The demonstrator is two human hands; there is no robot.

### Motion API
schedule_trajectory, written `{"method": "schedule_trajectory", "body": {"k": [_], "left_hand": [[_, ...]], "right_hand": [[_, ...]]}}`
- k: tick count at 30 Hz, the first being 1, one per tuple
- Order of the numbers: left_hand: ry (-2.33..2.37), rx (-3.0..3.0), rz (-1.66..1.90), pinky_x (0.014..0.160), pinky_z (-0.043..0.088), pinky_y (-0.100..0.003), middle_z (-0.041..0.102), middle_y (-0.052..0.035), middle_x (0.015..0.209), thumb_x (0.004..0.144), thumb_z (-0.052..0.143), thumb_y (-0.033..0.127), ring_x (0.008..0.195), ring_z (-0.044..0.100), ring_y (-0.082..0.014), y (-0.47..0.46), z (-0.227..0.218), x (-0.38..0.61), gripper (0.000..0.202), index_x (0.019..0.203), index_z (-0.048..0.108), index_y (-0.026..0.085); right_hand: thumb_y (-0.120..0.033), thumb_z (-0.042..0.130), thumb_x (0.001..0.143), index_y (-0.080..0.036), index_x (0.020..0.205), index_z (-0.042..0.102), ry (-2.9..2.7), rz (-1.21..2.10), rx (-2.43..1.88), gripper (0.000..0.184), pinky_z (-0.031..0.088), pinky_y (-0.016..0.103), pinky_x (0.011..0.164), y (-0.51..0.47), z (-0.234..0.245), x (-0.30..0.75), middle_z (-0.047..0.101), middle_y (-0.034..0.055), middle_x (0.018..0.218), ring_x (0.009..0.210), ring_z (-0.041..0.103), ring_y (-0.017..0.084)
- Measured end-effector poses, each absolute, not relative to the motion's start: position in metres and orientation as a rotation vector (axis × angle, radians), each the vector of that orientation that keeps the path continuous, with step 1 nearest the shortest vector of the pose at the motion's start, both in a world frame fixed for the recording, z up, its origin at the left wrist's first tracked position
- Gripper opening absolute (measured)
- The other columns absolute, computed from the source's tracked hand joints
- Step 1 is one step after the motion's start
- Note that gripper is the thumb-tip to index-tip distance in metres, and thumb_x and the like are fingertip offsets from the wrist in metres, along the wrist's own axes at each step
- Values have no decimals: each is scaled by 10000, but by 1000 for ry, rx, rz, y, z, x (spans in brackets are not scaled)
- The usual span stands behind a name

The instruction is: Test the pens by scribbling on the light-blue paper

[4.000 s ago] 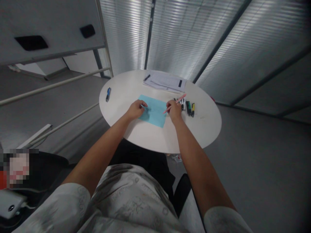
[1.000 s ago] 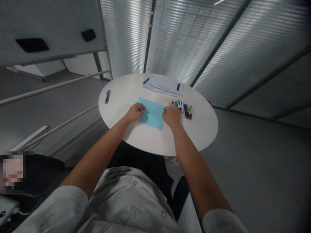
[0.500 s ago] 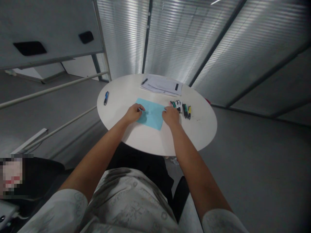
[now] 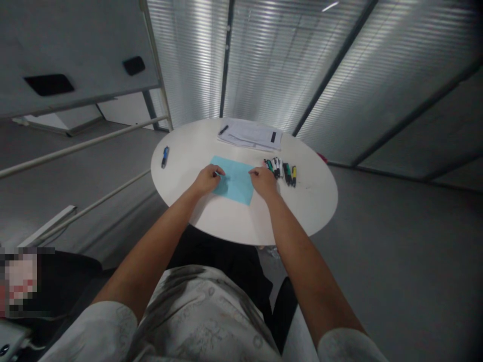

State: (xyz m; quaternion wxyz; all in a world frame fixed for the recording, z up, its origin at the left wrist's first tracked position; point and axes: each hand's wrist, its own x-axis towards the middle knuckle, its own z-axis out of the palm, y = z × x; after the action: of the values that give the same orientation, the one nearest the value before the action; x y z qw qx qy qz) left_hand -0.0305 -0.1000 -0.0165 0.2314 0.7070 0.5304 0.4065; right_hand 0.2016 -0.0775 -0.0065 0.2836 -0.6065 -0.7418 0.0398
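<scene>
A light blue sheet of paper lies on the white oval table in front of me. My left hand rests over the sheet's left edge, its fingers curled into a pinch. A thin pale sliver shows by those fingertips, too small to name. At the right edge of the sheet, my right hand has its fingers pressed together, their tips over the paper. What lies between them, if anything, is hidden.
Several markers lie just right of my right hand. White papers with a black pen sit at the table's far side. A blue pen lies near the left edge. Metal rails run along the left.
My right fingertips have moved slightly left and reach a bit farther over the blue sheet. The left hand keeps its place on the paper. The whole view has shifted slightly.
</scene>
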Motion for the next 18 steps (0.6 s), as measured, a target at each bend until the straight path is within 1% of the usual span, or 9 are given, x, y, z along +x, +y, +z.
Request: {"method": "schedule_trajectory", "body": {"k": [2, 8, 12, 15, 18], "left_hand": [[1453, 1946, 1122, 632, 412, -267, 564, -4, 728, 696, 504, 72, 640, 487, -119, -100, -17, -31, 270, 877, 688, 151], [1483, 1951, 1088, 652, 439, -272, 578, -14, 751, 713, 503, 73, 659, 509, -127, -101, -15, -30, 267, 890, 690, 148], [1506, 2064, 1028, 706, 463, -279, 608, -30, 817, 706, 517, 70, 696, 537, -132, -101, -15, -28, 283, 900, 704, 159], [1541, 2140, 963, 719, 472, -288, 622, -51, 860, 714, 519, 82, 700, 552, -138, -99, -15, -25, 281, 899, 718, 155], [1544, 2220, 876, 757, 485, -295, 640, -69, 900, 723, 510, 86, 739, 578, -152, -98, -13, -21, 286, 893, 730, 152]], "right_hand": [[-148, 482, 852, -188, 913, 762, -1965, 122, -1637, 290, 443, 345, 994, -76, -7, 202, 742, 71, 972, 1005, 650, 198], [-133, 501, 834, -175, 934, 770, -1914, 157, -1668, 290, 441, 329, 991, -72, -10, 203, 751, 95, 1003, 1055, 652, 211], [-154, 507, 844, -176, 907, 776, -1911, 141, -1649, 277, 454, 325, 972, -71, -11, 203, 754, 95, 982, 1041, 659, 217], [-130, 503, 840, -177, 900, 776, -1927, 119, -1606, 283, 435, 312, 999, -70, -11, 204, 754, 93, 969, 1067, 647, 206], [-126, 504, 837, -180, 893, 774, -1923, 124, -1613, 281, 449, 315, 977, -70, -10, 205, 753, 87, 963, 1012, 660, 203]]}}
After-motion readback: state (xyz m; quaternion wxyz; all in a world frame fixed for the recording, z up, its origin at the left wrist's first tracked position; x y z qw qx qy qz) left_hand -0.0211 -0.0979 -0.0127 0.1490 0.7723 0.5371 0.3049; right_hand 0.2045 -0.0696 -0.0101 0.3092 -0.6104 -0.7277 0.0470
